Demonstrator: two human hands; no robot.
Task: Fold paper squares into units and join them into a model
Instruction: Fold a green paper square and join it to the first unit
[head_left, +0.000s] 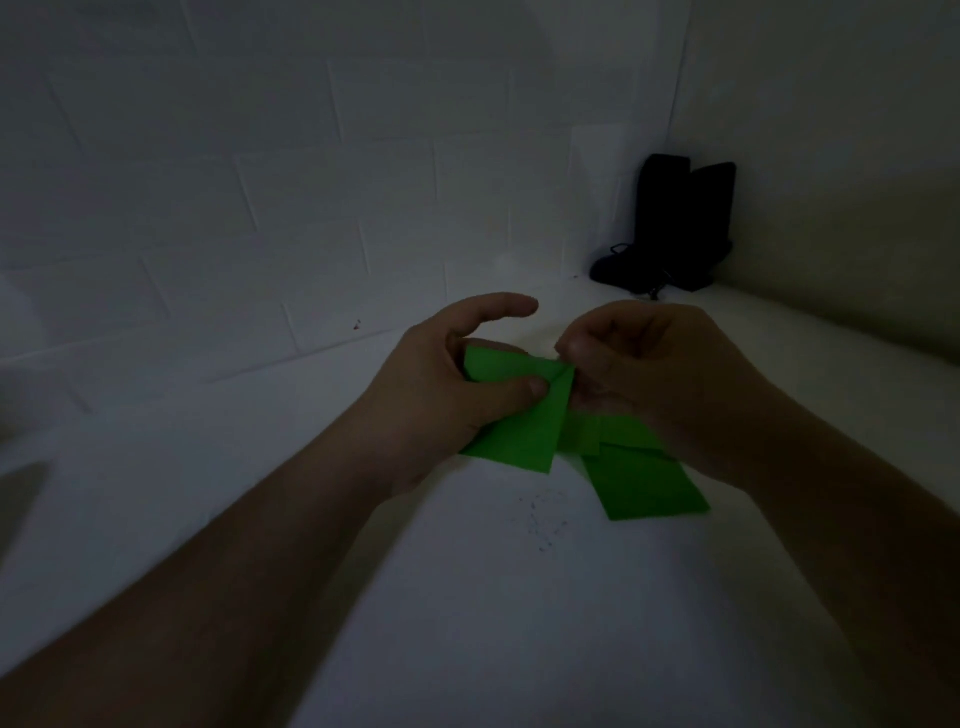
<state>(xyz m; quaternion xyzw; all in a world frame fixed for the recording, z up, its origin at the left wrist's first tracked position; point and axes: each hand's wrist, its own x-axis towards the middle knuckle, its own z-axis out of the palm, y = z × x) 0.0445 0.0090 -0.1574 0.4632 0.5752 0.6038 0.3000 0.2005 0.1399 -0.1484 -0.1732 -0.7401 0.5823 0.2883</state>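
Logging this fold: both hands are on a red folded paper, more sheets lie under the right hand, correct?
Not quite: the folded paper is green, not red, as the head view shows. The left hand and right hand do both hold it, with more green sheets under the right hand.

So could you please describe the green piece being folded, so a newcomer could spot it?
On the white table, find the two hands. The folded green paper is pinched under the left hand's thumb, unlike the green pieces lying flat beneath the right hand.

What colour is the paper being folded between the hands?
Bright green paper, plain, no pattern; seen in the head view.
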